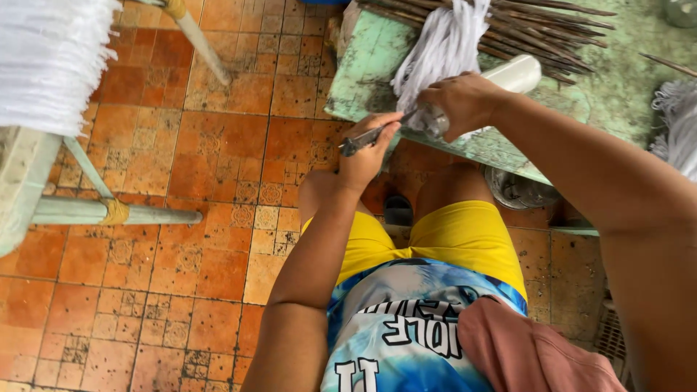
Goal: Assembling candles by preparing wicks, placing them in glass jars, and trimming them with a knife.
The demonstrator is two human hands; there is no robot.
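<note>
Orange patterned floor tiles (181,239) fill the lower and left part of the view, seen from above by a seated person in yellow shorts (465,232) and a blue and white printed shirt (406,327). At about one o'clock, a worn bench (363,65) with chipped green paint is seen, its edge just above the person's knees.

At the bench edge, a grey metal tool (367,138) with slim handles is held in the left hand (367,156), the fingers curled closed around it. The tool's head cannot be made out clearly where it meets the other hand. Just beside it, toward two o'clock, the right hand (465,101) is closed around the gathered end of a bundle of white strings (439,43), which fans out upward across the bench. A white cylinder (519,72) lies under or behind that hand, its far end pointing toward two o'clock.

Thin dark sticks (537,29) are piled on the bench at one o'clock, touching the strings. More white strands (679,123) lie at three o'clock. At ten o'clock, a thick mass of white strings (51,58) hangs on a pale frame (109,212). A pink cloth (530,352) rests on the lap at five o'clock.
</note>
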